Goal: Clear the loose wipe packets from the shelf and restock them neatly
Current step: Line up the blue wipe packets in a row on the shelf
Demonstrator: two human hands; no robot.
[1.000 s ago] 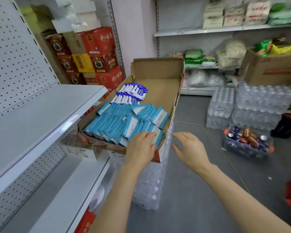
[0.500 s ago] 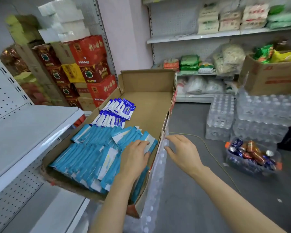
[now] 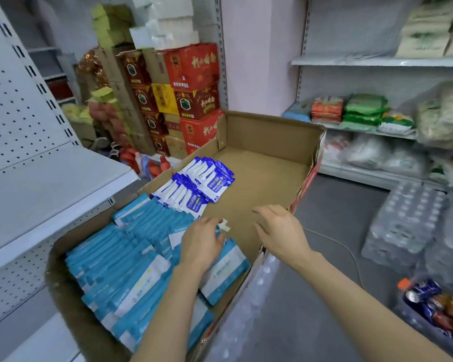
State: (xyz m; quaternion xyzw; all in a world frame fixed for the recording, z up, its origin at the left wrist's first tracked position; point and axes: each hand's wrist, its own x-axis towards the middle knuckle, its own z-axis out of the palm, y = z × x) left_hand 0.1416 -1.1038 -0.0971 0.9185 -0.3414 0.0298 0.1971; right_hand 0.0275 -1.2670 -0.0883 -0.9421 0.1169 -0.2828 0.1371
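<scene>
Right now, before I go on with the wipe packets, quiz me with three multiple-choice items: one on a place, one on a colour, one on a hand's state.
1. Where do the dark blue wipe packets lie?
A. on the white shelf
B. in the cardboard box, beyond the light blue ones
C. on the floor

2. What colour are the packets under the left hand?
A. light blue and white
B. red
C. green

3. What is the right hand doing?
A. gripping a packet
B. hovering open, holding nothing
C. lifting a bottle

Key: 1 B, they sit mid-box in the cardboard box; 2 A, the light blue wipe packets fill the near end; 3 B, its fingers are spread and empty.
</scene>
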